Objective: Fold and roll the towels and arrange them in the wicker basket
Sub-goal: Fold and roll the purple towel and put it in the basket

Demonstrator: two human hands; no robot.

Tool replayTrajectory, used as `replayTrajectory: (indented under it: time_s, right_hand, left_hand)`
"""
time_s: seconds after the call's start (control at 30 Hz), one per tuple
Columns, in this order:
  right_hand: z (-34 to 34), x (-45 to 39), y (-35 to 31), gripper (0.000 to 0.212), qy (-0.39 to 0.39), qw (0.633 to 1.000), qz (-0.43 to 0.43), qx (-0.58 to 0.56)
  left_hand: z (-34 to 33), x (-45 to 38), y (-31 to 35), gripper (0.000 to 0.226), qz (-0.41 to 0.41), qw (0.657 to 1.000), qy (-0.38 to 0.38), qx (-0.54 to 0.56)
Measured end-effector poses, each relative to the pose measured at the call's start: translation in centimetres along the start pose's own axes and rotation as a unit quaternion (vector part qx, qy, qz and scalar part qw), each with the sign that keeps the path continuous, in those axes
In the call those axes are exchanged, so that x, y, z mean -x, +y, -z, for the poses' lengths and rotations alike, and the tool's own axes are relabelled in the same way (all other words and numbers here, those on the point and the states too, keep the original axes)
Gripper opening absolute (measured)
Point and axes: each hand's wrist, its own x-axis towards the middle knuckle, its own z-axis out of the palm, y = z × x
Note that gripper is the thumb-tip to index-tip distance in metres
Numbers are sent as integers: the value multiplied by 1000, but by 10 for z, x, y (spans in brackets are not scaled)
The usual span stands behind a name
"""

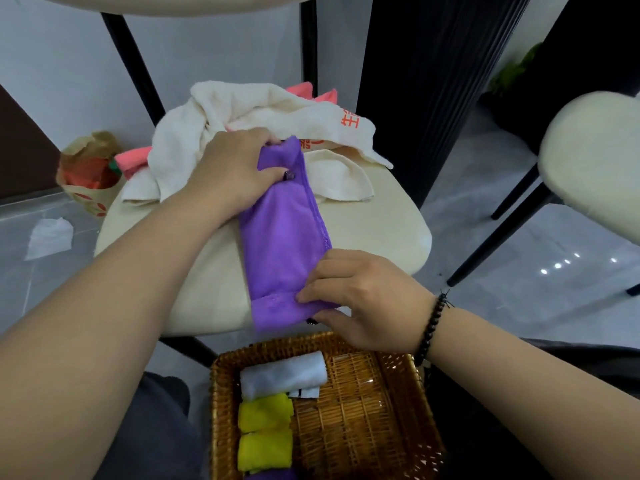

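Observation:
A purple towel (284,233), folded into a long strip, lies on a cream chair seat (381,216). My left hand (232,171) holds its far end, fingers curled over the edge. My right hand (360,299) pinches the near end, where a short fold is turned over. Below, the wicker basket (367,420) holds a rolled white towel (282,375), two rolled yellow towels (265,431) and a purple one at the bottom edge, all along its left side.
A crumpled cream towel with red print (263,116) and pink towels (133,161) are heaped at the back of the seat. A paper bag (88,174) stands on the floor at left. Another cream chair (592,161) is at right, black chair legs behind.

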Motion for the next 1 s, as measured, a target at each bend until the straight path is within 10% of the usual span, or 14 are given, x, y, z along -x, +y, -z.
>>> replayTrajectory:
  time_s: [0.37, 0.67, 1.0]
  right_hand:
    - [4, 1, 6, 26, 28, 999, -44, -8]
    - [3, -1, 6, 21, 35, 997, -63, -27]
    - [10, -9, 12, 27, -10, 989, -120, -84]
  left_hand:
    - [-14, 23, 2, 54, -71, 984, 116, -112]
    - [-21, 93, -19, 69, -194, 967, -162, -41]
    - [-15, 96, -29, 49, -180, 961, -184, 96]
